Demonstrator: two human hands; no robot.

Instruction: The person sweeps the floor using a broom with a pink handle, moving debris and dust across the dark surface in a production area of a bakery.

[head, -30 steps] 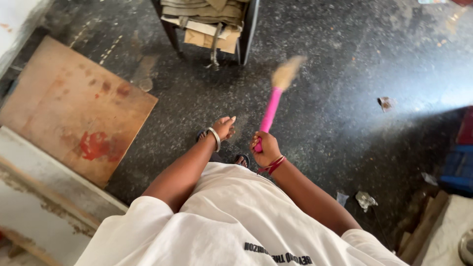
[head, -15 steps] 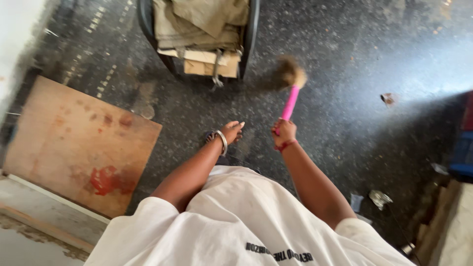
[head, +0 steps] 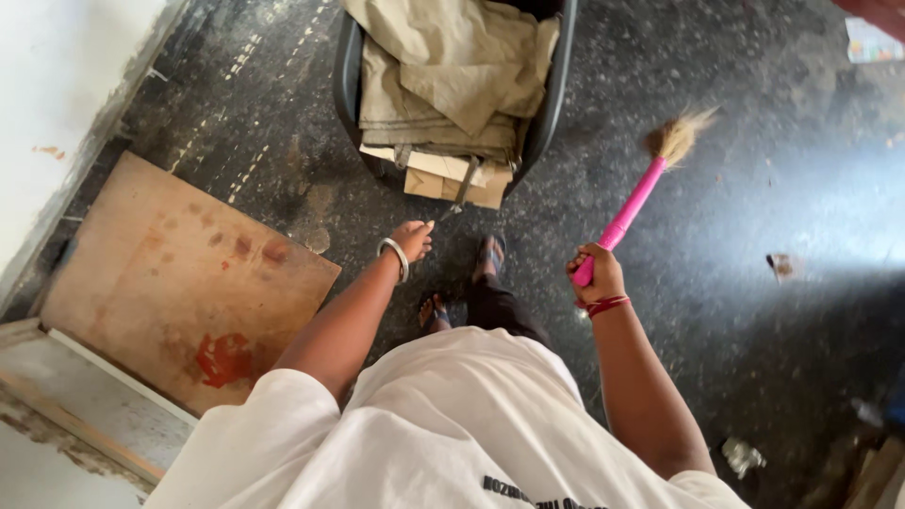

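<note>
Right hand (head: 596, 273) is clamped in a fist around the lower end of the pink broom handle (head: 630, 212). From the fist, the handle runs up toward 1 o'clock and ends in a small tuft of straw bristles (head: 675, 138). The bristles hang over the dark speckled floor (head: 754, 188), well apart from the fist; whether they touch the floor cannot be told. A red band circles the right wrist (head: 608, 304).

Left hand (head: 413, 238) holds nothing. Its fingers are loosely extended and point toward 1 o'clock. A silver bangle (head: 395, 258) sits on the left wrist. The two hands are apart, with the left hand at 9 o'clock of the right hand and at nearly the same height in the view. The broom lies entirely on the right-hand side, clear of the left hand.

At 12 o'clock of the left hand, and near its fingertips, stands a dark tub (head: 556, 85). It is filled with folded khaki cloth (head: 452, 75), with pieces of flat cardboard (head: 443, 174) at its near edge. The bristles lie at 3 o'clock of the tub, apart from it.

At 8 o'clock of the left hand, a brown board (head: 179, 273) with red stains lies flat on the floor beside a pale wall (head: 66, 104). At 3 o'clock of the right hand, a small scrap of litter (head: 781, 265) lies on the floor. Another scrap (head: 742, 455) lies at 5 o'clock. Two sandalled feet (head: 488, 256) show between the hands, below the white shirt (head: 452, 424).
</note>
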